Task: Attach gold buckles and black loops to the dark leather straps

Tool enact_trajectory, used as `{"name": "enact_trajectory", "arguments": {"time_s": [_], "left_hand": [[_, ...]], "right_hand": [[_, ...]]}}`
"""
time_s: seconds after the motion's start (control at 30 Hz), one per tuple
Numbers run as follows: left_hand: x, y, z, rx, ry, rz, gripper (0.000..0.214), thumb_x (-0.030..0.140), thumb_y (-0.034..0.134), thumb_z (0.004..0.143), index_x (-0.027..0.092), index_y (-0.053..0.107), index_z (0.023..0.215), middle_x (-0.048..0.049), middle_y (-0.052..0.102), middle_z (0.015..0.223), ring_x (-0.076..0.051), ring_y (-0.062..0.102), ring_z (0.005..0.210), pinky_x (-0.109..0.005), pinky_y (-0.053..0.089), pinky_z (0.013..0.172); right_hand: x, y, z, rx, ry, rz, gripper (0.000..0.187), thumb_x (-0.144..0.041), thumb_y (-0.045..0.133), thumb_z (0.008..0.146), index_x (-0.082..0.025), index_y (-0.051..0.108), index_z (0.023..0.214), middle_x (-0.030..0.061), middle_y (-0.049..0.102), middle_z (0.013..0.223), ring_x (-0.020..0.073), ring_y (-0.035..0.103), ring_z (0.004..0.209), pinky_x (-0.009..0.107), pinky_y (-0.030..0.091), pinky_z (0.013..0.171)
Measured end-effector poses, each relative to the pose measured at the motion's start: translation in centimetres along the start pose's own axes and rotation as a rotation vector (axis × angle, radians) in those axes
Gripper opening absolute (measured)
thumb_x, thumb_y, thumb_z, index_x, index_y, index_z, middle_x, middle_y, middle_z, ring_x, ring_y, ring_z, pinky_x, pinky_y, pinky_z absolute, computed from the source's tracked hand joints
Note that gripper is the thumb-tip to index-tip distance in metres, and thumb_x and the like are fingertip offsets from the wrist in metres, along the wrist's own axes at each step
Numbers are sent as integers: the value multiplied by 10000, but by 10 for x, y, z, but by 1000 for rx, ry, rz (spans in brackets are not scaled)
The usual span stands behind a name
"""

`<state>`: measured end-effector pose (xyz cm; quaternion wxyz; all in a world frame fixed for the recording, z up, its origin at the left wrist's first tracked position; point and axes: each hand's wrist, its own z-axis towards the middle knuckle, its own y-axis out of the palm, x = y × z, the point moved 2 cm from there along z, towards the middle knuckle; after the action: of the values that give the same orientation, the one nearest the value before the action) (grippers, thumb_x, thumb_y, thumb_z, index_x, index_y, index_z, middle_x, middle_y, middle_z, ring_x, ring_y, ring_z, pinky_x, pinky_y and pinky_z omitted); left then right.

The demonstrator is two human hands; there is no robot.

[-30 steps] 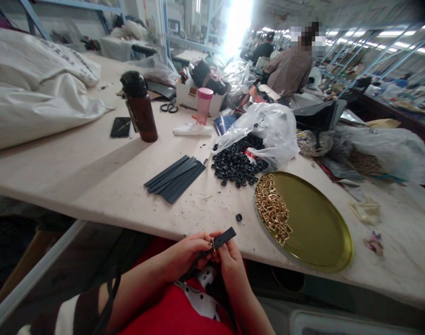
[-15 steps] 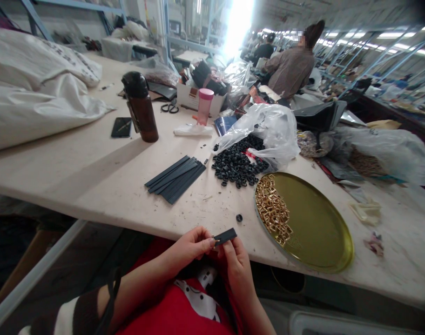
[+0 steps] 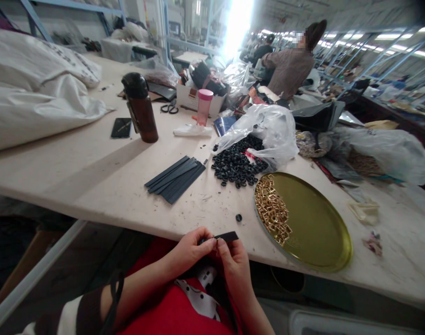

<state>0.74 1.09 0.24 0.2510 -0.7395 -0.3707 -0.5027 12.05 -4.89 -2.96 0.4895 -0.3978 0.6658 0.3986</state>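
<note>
Just over the table's front edge, my left hand (image 3: 195,245) and my right hand (image 3: 236,264) are closed and meet at a short black strap (image 3: 229,236). A small gold buckle (image 3: 217,238) shows where the thumbs come together; the fingers hide most of it. The strap's flat end sticks out to the right past my right hand. A single black loop (image 3: 239,217) lies on the table beyond the hands. To the right, gold buckles (image 3: 272,209) are heaped on the left side of a round gold tray (image 3: 319,228). Flat black straps (image 3: 177,179) lie fanned out further back.
Many black loops (image 3: 236,165) spill from a clear plastic bag (image 3: 277,130). Behind them stand a brown bottle (image 3: 142,111) and a pink-lidded cup (image 3: 204,107), with a phone (image 3: 121,128) and scissors (image 3: 169,108) nearby. A person (image 3: 291,70) is at the back.
My right thumb has moved in beside the left thumb, over the buckle. The strap's free end has dipped slightly and turned darker to view.
</note>
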Motion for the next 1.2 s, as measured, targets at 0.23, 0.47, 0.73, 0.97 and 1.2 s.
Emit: {"name": "enact_trajectory", "arguments": {"time_s": [0.23, 0.47, 0.73, 0.97, 1.2], "left_hand": [[2, -1, 3, 39, 38, 127, 184, 317, 509, 731, 145, 464, 681, 20, 495, 630, -103, 430, 607, -201, 346, 547], [1, 0, 2, 34, 63, 148, 158, 294, 494, 741, 149, 467, 683, 20, 510, 634, -105, 445, 608, -203, 349, 554], [2, 2, 2, 54, 70, 195, 196, 328, 500, 747, 147, 486, 675, 25, 507, 621, -101, 427, 597, -200, 329, 538], [5, 3, 1, 9, 29, 56, 207, 337, 509, 745, 150, 471, 668, 14, 556, 622, -105, 474, 596, -202, 352, 546], [8, 7, -1, -36, 23, -103, 160, 282, 503, 723, 152, 442, 652, -3, 581, 615, -119, 525, 609, -222, 393, 588]], "right_hand": [[3, 0, 2, 2, 134, 175, 256, -416, 531, 769, -174, 562, 848, -1, 577, 669, 114, 521, 598, 237, 438, 577], [4, 2, 2, 17, 156, 212, 284, -429, 540, 760, -178, 567, 889, 4, 599, 705, 119, 537, 606, 244, 438, 580], [7, 3, 3, 0, 150, 199, 292, -415, 547, 757, -173, 572, 919, 15, 607, 728, 132, 542, 640, 259, 443, 600], [4, 5, 2, -23, 207, 354, 198, -366, 578, 748, -187, 555, 828, -17, 569, 670, 109, 518, 615, 242, 434, 597], [-1, 7, 2, -72, 257, 518, 180, -335, 621, 720, -180, 540, 764, -26, 540, 621, 90, 485, 555, 224, 416, 558]]}}
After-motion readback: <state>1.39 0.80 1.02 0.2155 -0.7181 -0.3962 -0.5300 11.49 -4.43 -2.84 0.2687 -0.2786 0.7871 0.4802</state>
